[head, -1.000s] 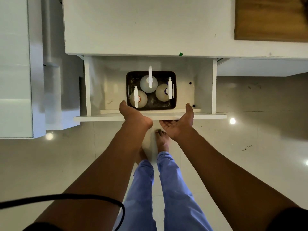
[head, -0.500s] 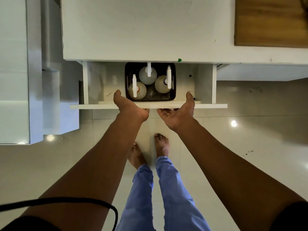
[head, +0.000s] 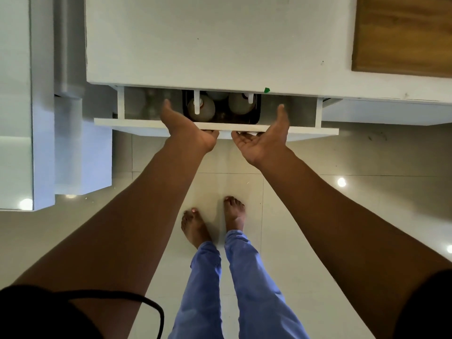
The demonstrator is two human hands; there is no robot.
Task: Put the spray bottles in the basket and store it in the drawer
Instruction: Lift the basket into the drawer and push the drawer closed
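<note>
A black basket sits inside the white drawer, which is mostly slid in under the countertop. Two spray bottles with white heads show in the basket; anything behind them is hidden by the counter edge. My left hand grips the drawer front left of centre, thumb over its top edge. Just right of centre my right hand grips the same panel, palm up, thumb raised over the edge.
A white countertop overhangs the drawer, with a wooden board at its right end. White cabinets stand to the left. My bare feet are on the glossy tiled floor below the drawer.
The drawer has slid inward under the counter with both hands on its front. The basket and bottles are now partly covered by the counter edge.
</note>
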